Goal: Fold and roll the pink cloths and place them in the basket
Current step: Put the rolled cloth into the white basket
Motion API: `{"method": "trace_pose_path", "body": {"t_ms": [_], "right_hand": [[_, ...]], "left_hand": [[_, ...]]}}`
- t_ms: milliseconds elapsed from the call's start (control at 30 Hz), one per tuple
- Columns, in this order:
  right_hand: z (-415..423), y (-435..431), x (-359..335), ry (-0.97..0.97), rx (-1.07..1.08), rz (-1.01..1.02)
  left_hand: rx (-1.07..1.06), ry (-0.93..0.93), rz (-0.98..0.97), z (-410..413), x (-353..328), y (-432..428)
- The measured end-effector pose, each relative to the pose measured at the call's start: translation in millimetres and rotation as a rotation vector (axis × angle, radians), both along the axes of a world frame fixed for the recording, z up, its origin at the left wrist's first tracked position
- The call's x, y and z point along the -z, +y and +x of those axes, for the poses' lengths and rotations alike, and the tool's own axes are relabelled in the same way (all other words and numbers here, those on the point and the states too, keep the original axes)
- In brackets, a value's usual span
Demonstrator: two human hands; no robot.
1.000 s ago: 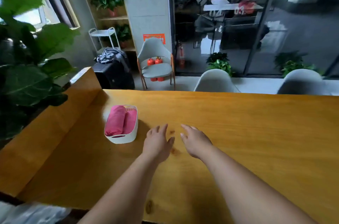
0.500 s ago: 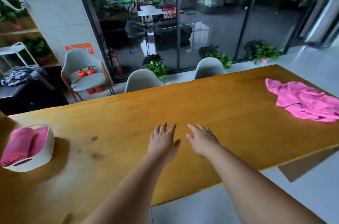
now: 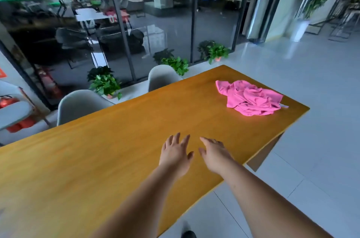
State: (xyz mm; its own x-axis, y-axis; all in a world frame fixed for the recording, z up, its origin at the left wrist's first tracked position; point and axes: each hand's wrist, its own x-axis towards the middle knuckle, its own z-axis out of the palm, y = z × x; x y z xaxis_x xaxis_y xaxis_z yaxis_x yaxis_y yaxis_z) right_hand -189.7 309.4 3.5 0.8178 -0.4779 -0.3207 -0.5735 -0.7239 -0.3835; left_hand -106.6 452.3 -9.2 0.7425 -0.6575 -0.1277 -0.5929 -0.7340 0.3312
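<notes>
Head view. Both forearms reach forward over the wooden table [image 3: 97, 159].
- Left hand [image 3: 175, 153]: palm down, fingers spread and straight, holds nothing.
- Right hand [image 3: 215, 155]: palm down just beside the left, fingers relaxed, holds nothing. Near the table's right edge.
- Contact of either hand with the tabletop: cannot tell.
- Pink cloth heap [image 3: 251, 98]: crumpled, unfolded, lies by the far right corner, well apart from both hands. Number of cloths in it: cannot tell.
- Two grey chairs [image 3: 79, 104] stand at the far edge.
</notes>
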Motion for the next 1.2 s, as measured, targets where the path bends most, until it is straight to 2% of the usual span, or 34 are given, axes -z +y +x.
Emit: {"method": "trace_pose_path", "body": {"t_ms": [400, 633, 900, 1200], "right_hand": [[31.3, -171.4, 24.9, 0.098, 0.176, -0.029], [35.4, -230.5, 36.3, 0.16, 0.217, -0.006], [55.8, -317.9, 48.1, 0.158, 0.129, -0.036], [99.1, -461.8, 57.6, 0.125, -0.042, -0.15]], "left_hand": [[0.169, 0.093, -0.005, 66.8, 28.5, -180.2], [0.215, 0.14, 0.005, 76.7, 33.1, -243.9], [0.16, 0.164, 0.022, 93.1, 49.7, -323.5], [0.045, 0.143, 0.091, 104.2, 54.4, -437.7]]}}
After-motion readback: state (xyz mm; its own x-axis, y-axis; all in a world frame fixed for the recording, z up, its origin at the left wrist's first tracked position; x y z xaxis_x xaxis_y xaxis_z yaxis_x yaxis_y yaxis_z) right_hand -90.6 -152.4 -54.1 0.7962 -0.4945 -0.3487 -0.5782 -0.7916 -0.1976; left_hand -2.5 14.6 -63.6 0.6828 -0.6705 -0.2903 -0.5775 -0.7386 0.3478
